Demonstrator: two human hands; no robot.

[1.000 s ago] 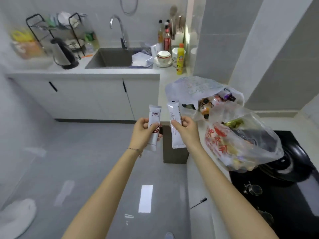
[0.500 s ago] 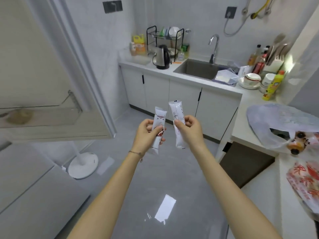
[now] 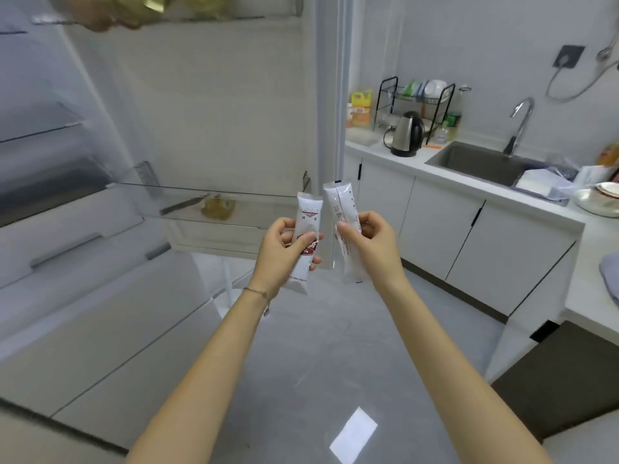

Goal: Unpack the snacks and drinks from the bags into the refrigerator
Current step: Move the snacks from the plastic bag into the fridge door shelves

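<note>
Both hands are up in the middle of the frame, each clamped on its own snack packet. The left hand, the one with the thin bracelet, has its thumb pressed across the front of the red-logo packet, with the fingers curled behind it. The right hand pinches the plain white packet between thumb and fingertips, the printed back side facing the camera. The packets stand more or less upright, just beside each other. Honestly can't tell if their edges touch.

Right behind them is the open refrigerator, which fills the left half of the frame. Its clear door shelf sits just left of the packets with some yellowish thing lying in it, too blurry to make out. More yellowish stuff shows at the very top edge, upper left.

Over on the right of the frame the white bench carries a black and silver kettle, with a dish rack behind it and the sink with its tap further right. Grey shiny floor below the arms.
</note>
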